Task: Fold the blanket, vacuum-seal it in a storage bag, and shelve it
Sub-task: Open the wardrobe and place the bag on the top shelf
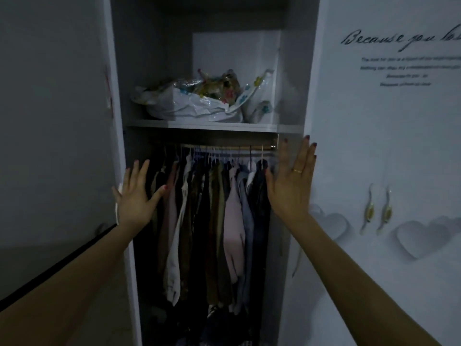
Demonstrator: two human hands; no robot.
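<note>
— Hands?
— My left hand [136, 196] and right hand [290, 182]: flat, fingers spread, holding nothing.
— Item?
— Storage bag [192, 101], on the shelf [199, 125] above the clothes [212, 221]. Probably light, stiff, slippery; grip both ends.

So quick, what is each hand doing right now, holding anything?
Left hand: open, fingers spread, holding nothing, at the wardrobe's left door edge.
Right hand: open, fingers straight, holding nothing, by the right door.

A pale grey wardrobe shelf [214, 126] ran above both open grips, carrying a crumpled white plastic storage bag [197, 103] with floral contents, up and between them.
</note>
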